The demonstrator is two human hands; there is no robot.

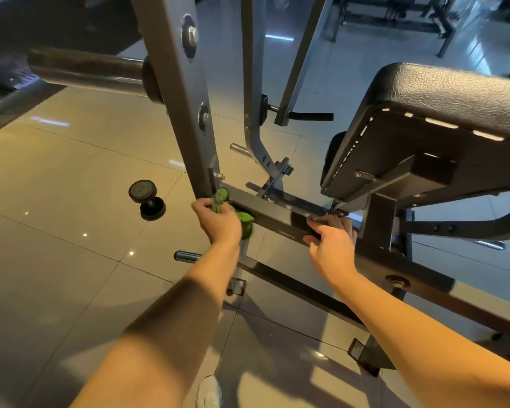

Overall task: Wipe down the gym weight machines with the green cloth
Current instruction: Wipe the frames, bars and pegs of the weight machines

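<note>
The left hand (218, 223) squeezes the green cloth (246, 221) right in the corner where the tall gray post (189, 128) meets the low cross bar (273, 214) of the weight machine. The right hand (333, 245) curls over the near edge of that bar, further along, just below the black pad (442, 92). A dumbbell (147, 199) stands on the tile floor (71, 178) to the left, with open floor all around it

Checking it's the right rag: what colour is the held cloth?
Green; the cloth in the left hand shows best in head view.
</note>
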